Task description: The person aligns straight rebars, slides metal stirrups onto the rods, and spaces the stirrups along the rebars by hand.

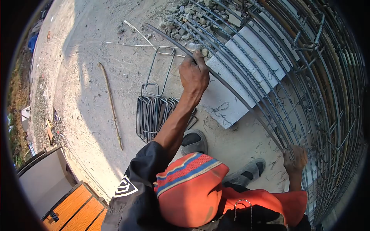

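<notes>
Head view: your left hand (194, 75) is clamped on a long steel bar (174, 41); your right hand (296, 158), blurred, closes around its lower stretch beside the rebar cage (334, 107). The bar slants across a white slab (231, 115); bent stirrups (145, 119) lie left.

The dark sleeve (140, 175) on the left bears a white angular emblem (125, 187). The red-orange head covering (189, 200) has blue and cream stripes; red cloth (287, 204) shows to its right, with a speckled looped cord (251, 211) near. Farther off, grey footwear (198, 147) has dark patches.
</notes>
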`<state>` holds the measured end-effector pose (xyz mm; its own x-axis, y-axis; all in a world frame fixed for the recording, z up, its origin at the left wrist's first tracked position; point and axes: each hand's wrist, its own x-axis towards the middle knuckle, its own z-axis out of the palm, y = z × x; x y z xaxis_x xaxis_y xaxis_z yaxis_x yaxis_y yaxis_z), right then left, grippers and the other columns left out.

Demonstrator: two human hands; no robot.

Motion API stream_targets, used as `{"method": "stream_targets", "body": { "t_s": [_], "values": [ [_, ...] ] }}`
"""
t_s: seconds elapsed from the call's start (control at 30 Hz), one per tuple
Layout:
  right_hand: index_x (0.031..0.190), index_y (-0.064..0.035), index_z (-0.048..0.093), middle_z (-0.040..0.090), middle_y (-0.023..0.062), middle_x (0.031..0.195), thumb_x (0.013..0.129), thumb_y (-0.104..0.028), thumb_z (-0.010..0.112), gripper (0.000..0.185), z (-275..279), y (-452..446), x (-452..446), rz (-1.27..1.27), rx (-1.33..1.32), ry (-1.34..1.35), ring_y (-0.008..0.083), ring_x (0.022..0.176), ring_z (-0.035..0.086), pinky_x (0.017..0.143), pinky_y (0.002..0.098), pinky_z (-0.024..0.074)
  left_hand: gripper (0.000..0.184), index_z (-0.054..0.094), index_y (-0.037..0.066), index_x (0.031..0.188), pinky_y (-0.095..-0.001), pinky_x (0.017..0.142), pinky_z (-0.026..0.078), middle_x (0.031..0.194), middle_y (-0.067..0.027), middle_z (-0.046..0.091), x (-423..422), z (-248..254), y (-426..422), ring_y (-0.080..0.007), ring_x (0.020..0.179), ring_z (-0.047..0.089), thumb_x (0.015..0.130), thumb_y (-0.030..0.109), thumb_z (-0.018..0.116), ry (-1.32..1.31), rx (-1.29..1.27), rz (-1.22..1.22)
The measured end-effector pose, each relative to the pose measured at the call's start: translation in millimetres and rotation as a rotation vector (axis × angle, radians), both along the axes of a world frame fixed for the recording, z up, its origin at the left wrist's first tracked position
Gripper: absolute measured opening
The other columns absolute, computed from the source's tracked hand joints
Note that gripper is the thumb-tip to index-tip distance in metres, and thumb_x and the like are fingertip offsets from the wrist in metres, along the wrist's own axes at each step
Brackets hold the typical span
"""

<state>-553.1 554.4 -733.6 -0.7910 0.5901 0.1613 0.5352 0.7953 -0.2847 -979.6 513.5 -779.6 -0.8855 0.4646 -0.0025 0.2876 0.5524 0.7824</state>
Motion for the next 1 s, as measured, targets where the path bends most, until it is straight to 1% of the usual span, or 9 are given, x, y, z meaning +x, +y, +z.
{"method": "stream_targets", "body": {
  "t_s": [0.23, 0.33, 0.57, 0.67, 0.7, 0.8, 0.83, 0.93, 1.0],
  "values": [
    [0.112, 0.0000, 0.056, 0.058, 0.0180, 0.110, 0.076, -0.005, 0.069, 0.039, -34, 46, -45, -0.244, -0.084, -0.030, 0.0346, 0.104, 0.054, 0.091, 0.0401, 0.0418, 0.053, 0.060, -0.006, 0.069, -0.0484, 0.057, 0.043, 0.062, -0.0276, 0.057, 23, -11, -8, -0.0428, 0.060, 0.058, 0.090, 0.040, 0.049, -0.081, -0.145, -0.228],
    [0.113, -0.0005, 0.056, 0.057, 0.0167, 0.111, 0.074, -0.004, 0.070, 0.041, -41, 45, -37, -0.241, -0.044, -0.046, 0.0339, 0.106, 0.053, 0.092, 0.0414, 0.0404, 0.055, 0.062, -0.005, 0.067, -0.0496, 0.061, 0.044, 0.064, -0.0274, 0.058, 7, 0, -8, -0.0428, 0.063, 0.059, 0.089, 0.044, 0.049, -0.098, -0.332, -0.345],
    [0.113, 0.0008, 0.056, 0.054, 0.0170, 0.109, 0.071, -0.002, 0.073, 0.045, -46, 36, -40, -0.292, -0.020, 0.053, 0.0328, 0.102, 0.053, 0.089, 0.0422, 0.0419, 0.055, 0.067, -0.006, 0.085, -0.0345, 0.061, 0.046, 0.069, -0.0149, 0.065, -28, -10, -25, -0.0215, 0.064, 0.061, 0.083, 0.048, 0.061, -0.176, -0.135, -0.136],
    [0.114, 0.0001, 0.056, 0.054, 0.0168, 0.108, 0.072, -0.007, 0.074, 0.047, -52, 32, -32, -0.341, -0.112, 0.055, 0.0326, 0.102, 0.052, 0.088, 0.0413, 0.0426, 0.052, 0.067, -0.005, 0.094, -0.0327, 0.063, 0.046, 0.074, -0.0124, 0.065, -25, -13, -18, -0.0181, 0.067, 0.059, 0.084, 0.046, 0.062, -0.126, -0.008, -0.132],
    [0.114, -0.0001, 0.056, 0.054, 0.0168, 0.108, 0.072, -0.009, 0.074, 0.047, -58, 29, -32, -0.375, -0.137, 0.032, 0.0325, 0.102, 0.052, 0.087, 0.0409, 0.0431, 0.052, 0.067, -0.005, 0.097, -0.0317, 0.069, 0.047, 0.084, -0.0160, 0.066, -25, -1, -18, -0.0200, 0.077, 0.062, 0.086, 0.046, 0.059, -0.298, -0.005, -0.147],
    [0.115, -0.0003, 0.056, 0.056, 0.0169, 0.106, 0.072, -0.013, 0.075, 0.049, -61, 31, -31, -0.448, -0.319, 0.022, 0.0325, 0.100, 0.053, 0.084, 0.0402, 0.0444, 0.057, 0.056, -0.008, 0.114, -0.0372, 0.086, 0.044, 0.084, -0.0209, 0.066, -23, -6, -18, -0.0276, 0.090, 0.062, 0.086, 0.042, 0.060, -0.056, 0.105, -0.235],
    [0.115, -0.0003, 0.056, 0.056, 0.0170, 0.104, 0.072, -0.014, 0.075, 0.049, -61, 30, -31, -0.470, -0.403, 0.029, 0.0324, 0.099, 0.054, 0.083, 0.0400, 0.0448, 0.061, 0.054, -0.009, 0.117, -0.0400, 0.090, 0.040, 0.093, -0.0239, 0.062, -24, -13, -19, -0.0315, 0.097, 0.058, 0.085, 0.043, 0.060, 0.029, 0.058, -0.242],
    [0.113, -0.0002, 0.058, 0.059, 0.0167, 0.099, 0.069, -0.012, 0.076, 0.049, -43, 33, -38, -0.238, 0.257, -0.060, 0.0312, 0.093, 0.056, 0.081, 0.0407, 0.0456, 0.073, 0.045, -0.011, 0.125, -0.0484, 0.102, 0.028, 0.121, -0.0329, 0.050, -28, -28, -15, -0.0429, 0.116, 0.046, 0.084, 0.048, 0.059, 0.284, -0.079, -0.268],
    [0.110, -0.0009, 0.061, 0.059, 0.0151, 0.095, 0.068, -0.010, 0.077, 0.046, -48, 38, -38, -0.287, -0.030, -0.010, 0.0303, 0.089, 0.056, 0.079, 0.0403, 0.0456, 0.084, 0.040, -0.010, 0.130, -0.0491, 0.103, 0.030, 0.128, -0.0326, 0.044, -26, -20, -18, -0.0439, 0.122, 0.041, 0.080, 0.054, 0.060, 0.190, 0.031, -0.321]
  ]
}}
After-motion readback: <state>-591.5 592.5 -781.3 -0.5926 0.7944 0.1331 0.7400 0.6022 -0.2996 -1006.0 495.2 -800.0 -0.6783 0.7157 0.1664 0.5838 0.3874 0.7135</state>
